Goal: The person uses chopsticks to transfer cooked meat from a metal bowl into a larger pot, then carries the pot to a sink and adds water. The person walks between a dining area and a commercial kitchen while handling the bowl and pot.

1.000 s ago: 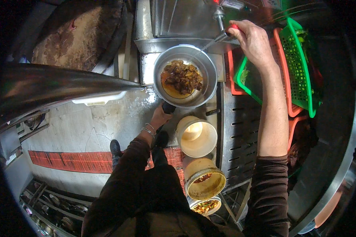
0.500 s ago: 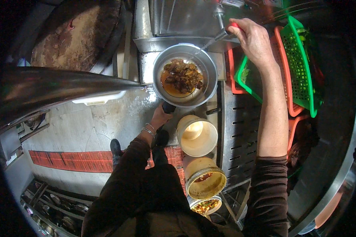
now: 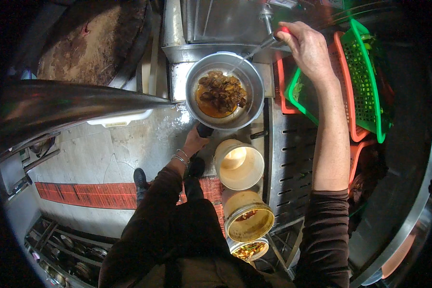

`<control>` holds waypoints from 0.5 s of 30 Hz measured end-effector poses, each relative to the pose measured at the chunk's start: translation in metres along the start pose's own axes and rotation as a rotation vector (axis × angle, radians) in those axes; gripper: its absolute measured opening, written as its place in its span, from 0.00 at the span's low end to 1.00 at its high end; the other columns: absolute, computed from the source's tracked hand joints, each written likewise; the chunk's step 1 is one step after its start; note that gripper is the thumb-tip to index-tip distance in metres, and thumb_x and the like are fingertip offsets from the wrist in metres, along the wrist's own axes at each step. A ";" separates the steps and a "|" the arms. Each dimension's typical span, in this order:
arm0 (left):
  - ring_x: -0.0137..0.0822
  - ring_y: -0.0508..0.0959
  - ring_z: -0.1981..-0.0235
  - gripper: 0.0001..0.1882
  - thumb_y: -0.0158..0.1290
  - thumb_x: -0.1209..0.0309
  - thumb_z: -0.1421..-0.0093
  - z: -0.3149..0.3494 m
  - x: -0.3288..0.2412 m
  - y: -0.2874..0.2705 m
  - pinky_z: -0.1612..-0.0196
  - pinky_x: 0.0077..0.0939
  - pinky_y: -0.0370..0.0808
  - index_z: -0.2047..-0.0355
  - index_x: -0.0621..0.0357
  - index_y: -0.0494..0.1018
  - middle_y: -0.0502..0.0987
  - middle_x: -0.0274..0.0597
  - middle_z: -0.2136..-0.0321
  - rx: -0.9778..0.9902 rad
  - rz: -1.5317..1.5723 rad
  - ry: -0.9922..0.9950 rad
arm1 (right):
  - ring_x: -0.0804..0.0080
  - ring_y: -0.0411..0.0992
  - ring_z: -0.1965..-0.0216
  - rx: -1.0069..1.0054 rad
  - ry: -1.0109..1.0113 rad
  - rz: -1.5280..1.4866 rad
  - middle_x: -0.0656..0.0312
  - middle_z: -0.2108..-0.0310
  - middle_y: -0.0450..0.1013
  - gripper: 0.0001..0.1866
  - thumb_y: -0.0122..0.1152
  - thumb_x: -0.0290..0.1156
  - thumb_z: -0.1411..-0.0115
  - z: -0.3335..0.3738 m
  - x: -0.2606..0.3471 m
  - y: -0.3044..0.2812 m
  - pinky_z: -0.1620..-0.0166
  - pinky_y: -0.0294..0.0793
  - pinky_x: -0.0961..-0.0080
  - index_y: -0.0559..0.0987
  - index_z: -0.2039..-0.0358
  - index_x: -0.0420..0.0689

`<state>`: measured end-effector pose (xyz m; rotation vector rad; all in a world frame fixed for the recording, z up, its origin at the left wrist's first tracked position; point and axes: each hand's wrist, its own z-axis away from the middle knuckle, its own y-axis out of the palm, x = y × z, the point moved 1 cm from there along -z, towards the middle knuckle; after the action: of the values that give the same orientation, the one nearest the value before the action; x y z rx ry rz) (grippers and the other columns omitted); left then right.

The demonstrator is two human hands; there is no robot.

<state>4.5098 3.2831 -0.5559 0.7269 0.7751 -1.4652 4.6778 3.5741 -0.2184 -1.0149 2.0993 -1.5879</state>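
Note:
A silver metal pot (image 3: 255,91) holds dark brown chunks of food (image 3: 221,91) in brownish liquid. My left hand (image 3: 195,142) is closed around the pot's black handle (image 3: 205,130) at its near side. Up and to the right, the fingers of my right hand (image 3: 305,45) are closed on the red tap handle (image 3: 284,31). Below the handle, the metal tap (image 3: 270,41) sends a thin stream of water (image 3: 242,62) into the pot. My right fingertips partly cover the tap handle.
A white bucket (image 3: 252,168) stands just below the pot, with a yellowish bucket (image 3: 254,233) nearer me. Green baskets (image 3: 360,72) and orange baskets (image 3: 343,72) are on the right. A round wooden board (image 3: 77,53) and a large dark metal piece (image 3: 91,103) are on the left.
Water keeps running into the pot, and the liquid around the food has shifted slightly. Both hands stay in place.

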 end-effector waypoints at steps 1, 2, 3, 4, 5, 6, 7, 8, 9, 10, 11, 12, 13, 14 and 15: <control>0.28 0.75 0.81 0.32 0.61 0.75 0.56 -0.001 0.002 -0.001 0.81 0.23 0.74 0.50 0.61 0.62 0.74 0.39 0.73 -0.003 -0.020 0.004 | 0.53 0.73 0.66 0.000 -0.007 0.002 0.53 0.70 0.73 0.14 0.58 0.38 0.43 -0.001 0.001 0.000 0.62 0.72 0.61 0.79 0.62 0.43; 0.28 0.75 0.81 0.32 0.61 0.75 0.56 0.001 -0.004 -0.001 0.81 0.23 0.74 0.50 0.61 0.62 0.74 0.40 0.73 0.010 -0.028 -0.021 | 0.53 0.73 0.66 0.000 -0.009 0.006 0.53 0.70 0.73 0.14 0.58 0.38 0.43 0.000 0.000 0.000 0.62 0.72 0.61 0.79 0.61 0.43; 0.28 0.75 0.81 0.32 0.61 0.75 0.56 0.002 -0.009 -0.001 0.81 0.23 0.74 0.50 0.61 0.62 0.74 0.40 0.73 0.023 -0.036 -0.047 | 0.53 0.73 0.66 0.000 -0.004 0.013 0.53 0.70 0.73 0.14 0.58 0.38 0.43 0.002 -0.001 0.001 0.62 0.72 0.61 0.79 0.61 0.43; 0.28 0.75 0.81 0.32 0.60 0.75 0.56 0.004 -0.015 -0.001 0.81 0.23 0.74 0.49 0.61 0.62 0.74 0.40 0.72 0.036 -0.043 -0.073 | 0.53 0.73 0.66 0.000 0.001 0.021 0.53 0.70 0.73 0.14 0.58 0.38 0.43 0.003 -0.002 0.001 0.62 0.72 0.61 0.79 0.62 0.43; 0.28 0.75 0.82 0.32 0.60 0.76 0.56 0.004 -0.015 -0.002 0.81 0.23 0.74 0.49 0.61 0.62 0.74 0.40 0.72 0.025 -0.046 -0.048 | 0.53 0.73 0.66 -0.001 0.002 0.026 0.53 0.70 0.73 0.14 0.58 0.38 0.43 0.003 -0.001 0.001 0.62 0.72 0.61 0.79 0.62 0.43; 0.28 0.75 0.82 0.32 0.60 0.76 0.56 0.004 -0.015 -0.002 0.81 0.23 0.74 0.49 0.61 0.62 0.74 0.40 0.72 0.013 -0.048 -0.024 | 0.53 0.73 0.66 -0.002 -0.001 0.025 0.53 0.70 0.73 0.14 0.58 0.38 0.43 0.002 0.000 0.000 0.62 0.72 0.61 0.79 0.62 0.43; 0.28 0.74 0.82 0.32 0.60 0.76 0.56 0.004 -0.014 -0.002 0.81 0.23 0.74 0.49 0.61 0.62 0.74 0.40 0.73 0.001 -0.050 0.001 | 0.53 0.73 0.66 -0.004 -0.003 0.024 0.53 0.70 0.73 0.14 0.58 0.38 0.43 0.002 0.000 0.000 0.62 0.72 0.61 0.79 0.62 0.43; 0.28 0.74 0.82 0.32 0.60 0.76 0.56 0.005 -0.015 -0.002 0.81 0.23 0.74 0.49 0.61 0.62 0.74 0.40 0.73 0.003 -0.036 -0.006 | 0.53 0.73 0.66 -0.004 -0.004 0.024 0.53 0.70 0.73 0.14 0.58 0.38 0.43 0.002 0.001 0.000 0.62 0.72 0.61 0.79 0.62 0.43; 0.28 0.74 0.82 0.32 0.60 0.76 0.56 0.005 -0.015 -0.002 0.81 0.23 0.74 0.49 0.61 0.62 0.74 0.40 0.73 0.005 -0.022 -0.013 | 0.55 0.74 0.65 0.017 0.008 0.042 0.54 0.69 0.74 0.14 0.58 0.38 0.42 0.002 0.002 0.000 0.61 0.72 0.63 0.79 0.61 0.42; 0.29 0.74 0.82 0.32 0.60 0.76 0.56 0.005 -0.015 -0.002 0.81 0.23 0.74 0.49 0.61 0.62 0.74 0.40 0.72 0.007 -0.008 -0.021 | 0.57 0.74 0.65 0.038 0.022 0.060 0.54 0.67 0.75 0.15 0.58 0.38 0.42 0.002 0.002 -0.001 0.61 0.73 0.65 0.79 0.59 0.42; 0.29 0.74 0.82 0.32 0.60 0.76 0.56 0.006 -0.017 -0.002 0.81 0.23 0.74 0.49 0.61 0.62 0.74 0.40 0.73 0.007 -0.011 -0.031 | 0.58 0.75 0.64 0.059 0.035 0.079 0.55 0.66 0.75 0.15 0.58 0.38 0.42 0.002 0.003 -0.002 0.60 0.73 0.68 0.79 0.58 0.41; 0.29 0.74 0.82 0.32 0.60 0.76 0.56 0.006 -0.018 -0.002 0.81 0.23 0.74 0.49 0.61 0.62 0.74 0.40 0.73 0.007 -0.013 -0.041 | 0.58 0.75 0.64 0.061 0.033 0.084 0.55 0.66 0.75 0.15 0.58 0.37 0.42 0.002 0.003 -0.002 0.60 0.73 0.68 0.79 0.58 0.41; 0.29 0.74 0.82 0.32 0.60 0.76 0.56 0.006 -0.019 -0.002 0.81 0.23 0.74 0.49 0.61 0.62 0.74 0.39 0.73 0.007 -0.016 -0.051 | 0.58 0.75 0.65 0.063 0.031 0.089 0.55 0.66 0.75 0.15 0.58 0.37 0.41 0.002 0.003 -0.003 0.61 0.73 0.68 0.79 0.58 0.41; 0.29 0.74 0.82 0.32 0.60 0.76 0.56 0.005 -0.016 -0.002 0.81 0.23 0.73 0.49 0.61 0.62 0.74 0.39 0.73 0.009 -0.012 -0.059 | 0.58 0.75 0.65 0.064 0.025 0.092 0.55 0.66 0.75 0.15 0.58 0.37 0.41 0.002 0.004 -0.003 0.61 0.73 0.68 0.79 0.58 0.41; 0.28 0.74 0.82 0.32 0.60 0.76 0.56 0.003 -0.013 -0.003 0.82 0.23 0.73 0.50 0.61 0.62 0.73 0.39 0.73 0.011 -0.007 -0.067 | 0.57 0.74 0.65 0.044 0.009 0.076 0.54 0.68 0.74 0.15 0.58 0.37 0.42 0.002 0.004 -0.002 0.61 0.73 0.66 0.79 0.59 0.42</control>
<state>4.5078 3.2881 -0.5428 0.6806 0.7202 -1.4936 4.6765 3.5696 -0.2160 -0.9038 2.0744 -1.5973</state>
